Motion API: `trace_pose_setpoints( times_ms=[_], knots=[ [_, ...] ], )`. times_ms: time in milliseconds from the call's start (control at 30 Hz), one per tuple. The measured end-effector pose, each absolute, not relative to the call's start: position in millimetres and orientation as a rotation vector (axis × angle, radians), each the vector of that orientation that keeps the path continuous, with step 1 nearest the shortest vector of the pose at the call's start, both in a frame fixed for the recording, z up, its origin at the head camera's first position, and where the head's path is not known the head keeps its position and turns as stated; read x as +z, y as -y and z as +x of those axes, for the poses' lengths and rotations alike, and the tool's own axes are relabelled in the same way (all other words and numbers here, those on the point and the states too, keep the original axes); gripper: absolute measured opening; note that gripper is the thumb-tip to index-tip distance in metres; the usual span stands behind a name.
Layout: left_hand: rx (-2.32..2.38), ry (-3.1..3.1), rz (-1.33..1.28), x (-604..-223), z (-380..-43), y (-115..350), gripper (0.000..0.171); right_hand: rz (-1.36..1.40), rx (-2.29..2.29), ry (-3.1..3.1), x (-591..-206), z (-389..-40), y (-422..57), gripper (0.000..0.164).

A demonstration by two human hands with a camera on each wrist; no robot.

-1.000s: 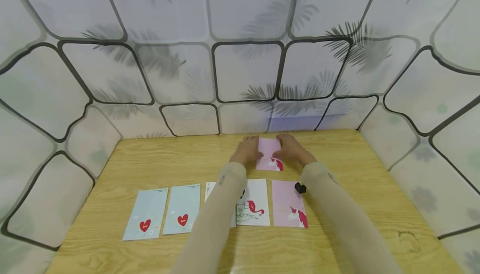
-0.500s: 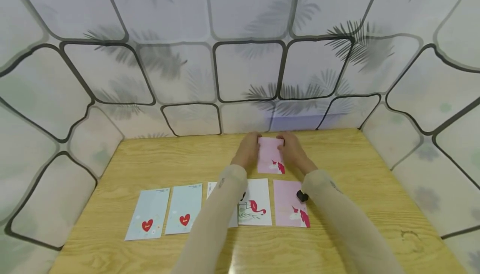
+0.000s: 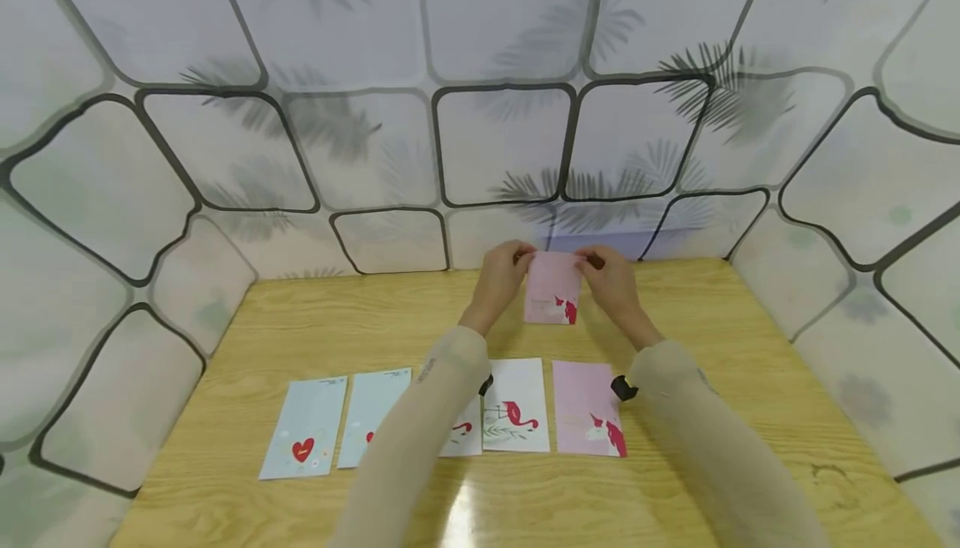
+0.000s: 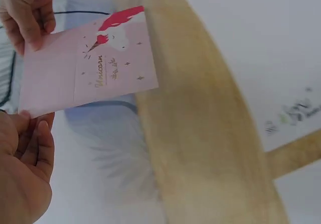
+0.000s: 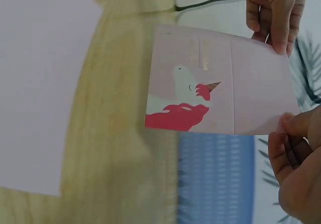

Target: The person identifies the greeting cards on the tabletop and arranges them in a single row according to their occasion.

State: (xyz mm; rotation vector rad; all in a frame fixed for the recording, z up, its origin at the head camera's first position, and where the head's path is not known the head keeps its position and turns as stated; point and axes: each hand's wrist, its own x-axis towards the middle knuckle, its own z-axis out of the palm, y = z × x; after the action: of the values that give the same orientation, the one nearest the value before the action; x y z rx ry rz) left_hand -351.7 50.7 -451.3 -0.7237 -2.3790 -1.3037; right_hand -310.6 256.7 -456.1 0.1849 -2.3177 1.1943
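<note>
Both hands hold up a pink unicorn card (image 3: pixel 552 289) at the back of the table. My left hand (image 3: pixel 500 279) pinches its upper left corner, and my right hand (image 3: pixel 611 283) pinches the upper right one. In the right wrist view the card (image 5: pixel 215 83) shows a white unicorn with a red mane and a crease across its middle. The left wrist view shows gold "Unicorn" lettering on the card (image 4: pixel 95 63). A second pink unicorn card (image 3: pixel 588 406) lies flat nearer the front, beside the right wrist.
Left of that flat card lies a white flamingo card (image 3: pixel 517 406), then another flamingo card (image 3: pixel 467 435) partly under the left sleeve. Two pale blue heart cards (image 3: pixel 306 427) lie farther left. A patterned fabric wall (image 3: pixel 390 239) stands behind the wooden table (image 3: pixel 360 314).
The hands have raised the pink card off the table, up and slightly right in the head view. Their grip has shifted from its sides to its upper corners. The row of cards stays put.
</note>
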Motion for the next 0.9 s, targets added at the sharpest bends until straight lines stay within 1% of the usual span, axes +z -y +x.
trace_pose_setpoints(
  times_ms=[167,333,433,567,667,900],
  knots=[
    [-1.32,2.344,-0.717,-425,-336,-51,0.013,0.143,1.339,2.232,-432,-297,-260,0.016],
    [-1.394,2.364,-0.731,-402,-316,-50,0.013,0.186,1.454,2.197,-413,-280,-267,0.021],
    [-1.452,2.378,-0.748,-394,-307,-49,0.012,0.215,1.497,2.219,-395,-261,-267,0.021],
    [-1.523,2.421,-0.767,-389,-297,-49,0.011,0.203,1.558,2.29,-390,-247,-273,0.024],
    [-1.564,2.456,-0.779,-388,-289,-50,0.011,0.191,1.59,2.336,-400,-246,-284,0.029],
    [-1.635,2.553,-0.794,-387,-272,-55,0.012,0.154,1.711,2.395,-402,-229,-295,0.033]
  ],
)
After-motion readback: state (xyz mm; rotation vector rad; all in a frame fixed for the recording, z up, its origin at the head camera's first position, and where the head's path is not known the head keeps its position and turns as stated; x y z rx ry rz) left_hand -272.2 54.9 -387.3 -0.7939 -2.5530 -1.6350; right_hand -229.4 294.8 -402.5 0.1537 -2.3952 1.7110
